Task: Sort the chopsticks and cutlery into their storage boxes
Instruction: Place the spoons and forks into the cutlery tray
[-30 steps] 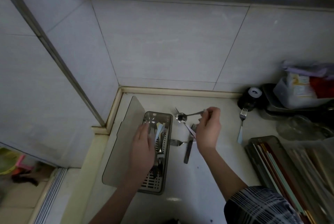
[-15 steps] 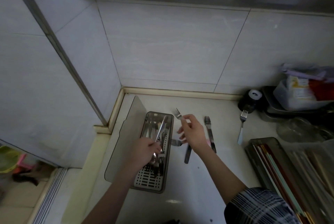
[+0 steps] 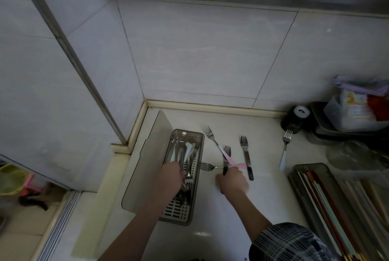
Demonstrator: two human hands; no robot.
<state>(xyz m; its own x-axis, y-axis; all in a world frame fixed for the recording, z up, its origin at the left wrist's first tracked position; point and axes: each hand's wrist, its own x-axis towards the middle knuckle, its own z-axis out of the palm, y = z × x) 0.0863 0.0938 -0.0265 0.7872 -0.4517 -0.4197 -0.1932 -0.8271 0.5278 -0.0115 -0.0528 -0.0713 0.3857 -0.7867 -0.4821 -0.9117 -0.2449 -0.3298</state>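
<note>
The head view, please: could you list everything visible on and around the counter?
cutlery box: one, grey, counter's left, holding cutlery
lid: one, grey, left of the box
forks: five loose, steel, mid-counter; one white-handled fork further right
chopstick box: one, grey, right, chopsticks inside
black jar: one, back right
metal tray: one, back right, holding packets
left hand: in the cutlery box, grip unclear
right hand: on the counter over fork handles

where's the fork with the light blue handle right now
In the head view, the light-blue-handled fork lies alone on the counter at the right, between the black-handled fork and the chopstick box, tines toward the wall.
</note>
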